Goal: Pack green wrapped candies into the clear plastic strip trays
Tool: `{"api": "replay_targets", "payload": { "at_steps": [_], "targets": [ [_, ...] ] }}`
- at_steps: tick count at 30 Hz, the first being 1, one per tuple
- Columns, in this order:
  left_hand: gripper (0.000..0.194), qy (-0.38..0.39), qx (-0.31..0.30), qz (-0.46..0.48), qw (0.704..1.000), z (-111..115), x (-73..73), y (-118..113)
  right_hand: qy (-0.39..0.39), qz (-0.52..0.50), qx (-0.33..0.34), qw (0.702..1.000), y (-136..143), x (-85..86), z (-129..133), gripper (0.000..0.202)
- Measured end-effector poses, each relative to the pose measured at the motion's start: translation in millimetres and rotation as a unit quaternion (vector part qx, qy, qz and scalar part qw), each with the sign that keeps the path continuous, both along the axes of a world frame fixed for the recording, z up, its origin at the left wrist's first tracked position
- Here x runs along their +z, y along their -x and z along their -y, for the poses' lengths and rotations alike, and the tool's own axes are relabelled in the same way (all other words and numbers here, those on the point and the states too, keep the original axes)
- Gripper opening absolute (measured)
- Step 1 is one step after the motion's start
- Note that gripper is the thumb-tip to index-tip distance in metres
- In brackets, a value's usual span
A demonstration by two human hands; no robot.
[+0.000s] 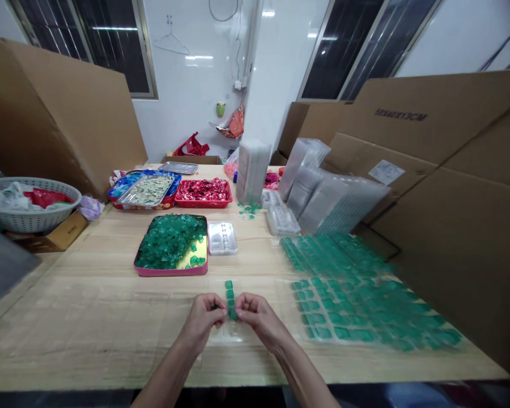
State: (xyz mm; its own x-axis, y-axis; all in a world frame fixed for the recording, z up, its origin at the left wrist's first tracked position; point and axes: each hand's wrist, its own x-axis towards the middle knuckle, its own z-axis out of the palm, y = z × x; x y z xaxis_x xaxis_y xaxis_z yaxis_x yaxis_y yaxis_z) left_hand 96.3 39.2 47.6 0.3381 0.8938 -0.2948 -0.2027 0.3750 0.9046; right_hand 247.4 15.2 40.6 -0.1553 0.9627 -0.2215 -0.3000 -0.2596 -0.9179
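My left hand (205, 318) and my right hand (257, 317) meet low over the table, fingers pinched at either side of a small green translucent piece (233, 313). It is the nearest in a short column of green squares (229, 293) lying in a clear plastic tray (238, 334). The tray's outline is faint against the wood. A dark bit shows inside the left fingers, too small to name. Beyond the hands stands a pink-rimmed tin (170, 272) heaped with green pieces (170, 238). Next to it sits a small clear compartment tray (222, 238).
Clear trays filled with green squares (348, 309) cover the right side of the table. Stacks of clear trays (340, 201) stand behind them, beside cardboard (459, 187). A red tray (204, 205) and a metal tray (147, 191) sit further back. At left is a basket (34, 218).
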Motion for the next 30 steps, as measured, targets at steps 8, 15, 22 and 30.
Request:
{"api": "replay_targets", "payload": {
  "at_steps": [8, 15, 22, 30],
  "targets": [
    [0.011, -0.003, 0.032, -0.15, 0.988, -1, -28.1, -12, -0.026, 0.177, 0.0, 0.984, -7, -29.5, -12, 0.015],
    [0.02, -0.207, -0.027, -0.416, 0.885, -1, -43.2, -15, -0.097, 0.414, 0.0, 0.905, -1, -39.2, -10, 0.012],
    [0.023, -0.223, -0.075, -0.492, 0.838, 1, -42.4, -21, -0.15, 0.528, 0.018, 0.836, 2, -33.5, -8, 0.017],
    [0.021, -0.23, -0.054, -0.437, 0.868, 10, -43.9, -17, -0.179, 0.499, -0.006, 0.848, -8, -27.0, -14, 0.012]
  ]
}}
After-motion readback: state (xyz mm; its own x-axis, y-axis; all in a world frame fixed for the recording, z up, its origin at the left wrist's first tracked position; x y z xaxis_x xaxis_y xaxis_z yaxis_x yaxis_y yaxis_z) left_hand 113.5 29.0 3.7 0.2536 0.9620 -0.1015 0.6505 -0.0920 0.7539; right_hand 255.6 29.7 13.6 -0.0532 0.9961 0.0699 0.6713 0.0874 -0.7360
